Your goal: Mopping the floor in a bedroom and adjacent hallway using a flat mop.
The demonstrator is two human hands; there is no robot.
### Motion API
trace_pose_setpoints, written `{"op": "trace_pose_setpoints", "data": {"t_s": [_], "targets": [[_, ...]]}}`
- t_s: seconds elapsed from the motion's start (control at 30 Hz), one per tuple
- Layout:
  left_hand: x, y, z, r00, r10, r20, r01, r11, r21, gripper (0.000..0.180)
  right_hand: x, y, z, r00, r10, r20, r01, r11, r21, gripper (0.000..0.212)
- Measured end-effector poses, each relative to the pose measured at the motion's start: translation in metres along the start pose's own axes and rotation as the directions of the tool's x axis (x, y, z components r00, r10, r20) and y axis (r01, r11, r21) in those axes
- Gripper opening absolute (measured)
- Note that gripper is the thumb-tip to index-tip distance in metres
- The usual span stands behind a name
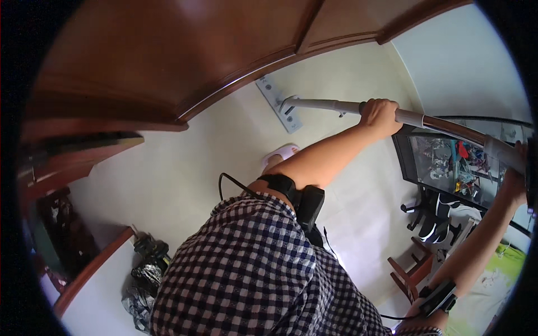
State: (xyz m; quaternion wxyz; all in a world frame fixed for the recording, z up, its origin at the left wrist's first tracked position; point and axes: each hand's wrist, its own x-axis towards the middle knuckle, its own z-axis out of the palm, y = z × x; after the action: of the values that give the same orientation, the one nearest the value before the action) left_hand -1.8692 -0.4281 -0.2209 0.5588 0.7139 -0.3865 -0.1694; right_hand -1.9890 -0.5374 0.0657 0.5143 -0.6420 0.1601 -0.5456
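My left hand (380, 113) wrapped round mop pole (336, 106) | my right hand (513, 179) grips upper pole | flat mop head (278, 103) on cream floor (185, 168) beside wooden door (168, 50); glass cabinet (448, 162) right.

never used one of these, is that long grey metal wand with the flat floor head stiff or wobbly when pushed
Probably stiff: the long grey metal wand runs straight from the left hand to the flat floor head. Likely glides easily on the smooth pale floor. Two-handed grip, right hand, hints at some heft.
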Motion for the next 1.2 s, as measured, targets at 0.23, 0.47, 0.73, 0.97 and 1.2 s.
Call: {"op": "trace_pose_setpoints", "data": {"t_s": [0.23, 0.47, 0.73, 0.97, 1.2], "targets": [[-0.085, -0.027, -0.083, 0.991, -0.045, -0.129, 0.065, 0.986, 0.153, 0.016, -0.081, -0.024, 0.068, 0.989, 0.114, 0.099, -0.124, 0.988, 0.095, 0.016], [-0.135, -0.051, -0.132, 0.959, 0.263, 0.106, -0.27, 0.961, 0.061, 0.012, -0.136, -0.074, -0.04, 0.982, 0.182, -0.042, -0.17, 0.964, 0.206, 0.062], [-0.183, -0.056, -0.192, 0.933, 0.045, 0.358, -0.05, 0.999, 0.006, 0.013, -0.215, -0.111, 0.048, 0.973, 0.087, 0.215, -0.125, 0.978, 0.168, 0.022], [-0.245, -0.086, -0.247, 0.995, 0.099, 0.027, -0.099, 0.995, -0.006, 0.014, -0.279, -0.119, 0.159, 0.816, 0.031, 0.577, -0.222, 0.939, 0.264, 0.018], [-0.286, -0.086, -0.29, 0.966, 0.113, -0.231, -0.115, 0.993, 0.007, 0.014, -0.303, -0.145, 0.241, 0.595, -0.045, 0.802, -0.415, 0.838, 0.355, 0.019]]}}
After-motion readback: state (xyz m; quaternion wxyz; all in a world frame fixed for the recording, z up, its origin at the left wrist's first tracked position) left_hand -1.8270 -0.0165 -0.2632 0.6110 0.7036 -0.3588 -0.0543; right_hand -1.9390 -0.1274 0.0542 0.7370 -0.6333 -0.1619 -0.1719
